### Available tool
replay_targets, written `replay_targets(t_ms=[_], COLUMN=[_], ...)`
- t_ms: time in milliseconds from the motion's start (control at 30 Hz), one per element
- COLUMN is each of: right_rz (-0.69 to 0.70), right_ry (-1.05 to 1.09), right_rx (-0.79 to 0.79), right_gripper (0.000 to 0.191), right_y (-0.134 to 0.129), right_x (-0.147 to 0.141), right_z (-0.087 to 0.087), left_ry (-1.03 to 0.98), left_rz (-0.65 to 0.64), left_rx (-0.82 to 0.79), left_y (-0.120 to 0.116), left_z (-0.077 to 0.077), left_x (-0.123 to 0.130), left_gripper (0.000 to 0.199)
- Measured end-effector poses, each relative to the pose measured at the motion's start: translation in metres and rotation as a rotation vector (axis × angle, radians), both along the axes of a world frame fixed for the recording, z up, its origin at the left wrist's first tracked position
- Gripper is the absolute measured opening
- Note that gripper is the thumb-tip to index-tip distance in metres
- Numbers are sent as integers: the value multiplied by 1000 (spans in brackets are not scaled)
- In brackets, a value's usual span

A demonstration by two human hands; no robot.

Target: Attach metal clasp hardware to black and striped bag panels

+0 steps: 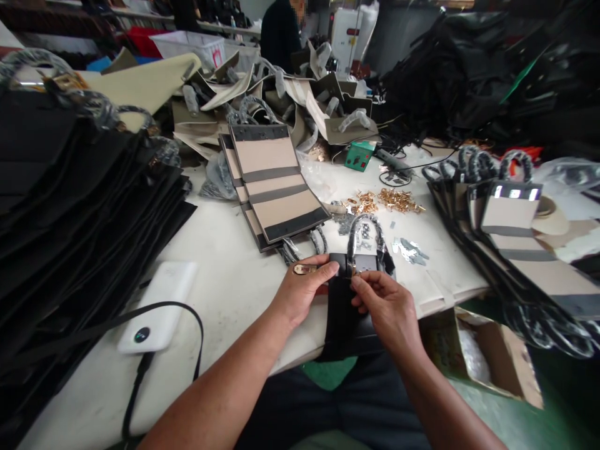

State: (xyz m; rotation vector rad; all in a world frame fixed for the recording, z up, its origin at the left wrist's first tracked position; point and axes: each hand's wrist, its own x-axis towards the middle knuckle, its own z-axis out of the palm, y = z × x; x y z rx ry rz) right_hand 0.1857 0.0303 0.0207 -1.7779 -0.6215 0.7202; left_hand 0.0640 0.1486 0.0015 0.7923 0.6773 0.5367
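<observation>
A black bag panel (344, 319) hangs over the table's front edge towards my lap, its plastic-wrapped loop handle (367, 219) standing up at the top. Thumb on top, my left hand (304, 287) grips the panel's left edge. A gold oval metal fitting (304, 269) shows by its fingers; what it is fixed to is unclear. At the foot of the handle, my right hand (382, 297) is closed in a pinch, thumb against fingers. Something small and gold glints there, but the fingertips mostly hide it.
Gold fittings (400, 200) and flat metal plates (410, 251) lie behind the panel. Beige-lined panels (276, 181) are stacked left of them, more panels (510, 212) at right. Black pieces (70, 206) and a corded white power bank (159, 306) occupy the left. A cardboard box (499, 356) sits below.
</observation>
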Motion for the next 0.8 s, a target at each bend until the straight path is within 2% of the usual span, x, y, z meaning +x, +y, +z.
replay_targets(t_ms=[233, 400, 600, 800], right_rz=[-57, -83, -62, -33], right_ry=[-183, -324, -460, -427], right_rx=[-22, -64, -46, 31], right_gripper=[36, 33, 28, 24], right_y=[2, 0, 2, 3], right_x=[-13, -16, -17, -14], right_z=[-1, -4, -9, -8], left_ry=[45, 70, 78, 79], left_rz=[28, 12, 6, -13], left_rx=[4, 84, 120, 108], left_y=[-1, -5, -7, -6], left_z=[1, 2, 6, 11], left_x=[-1, -2, -2, -2], left_gripper=[46, 45, 42, 39])
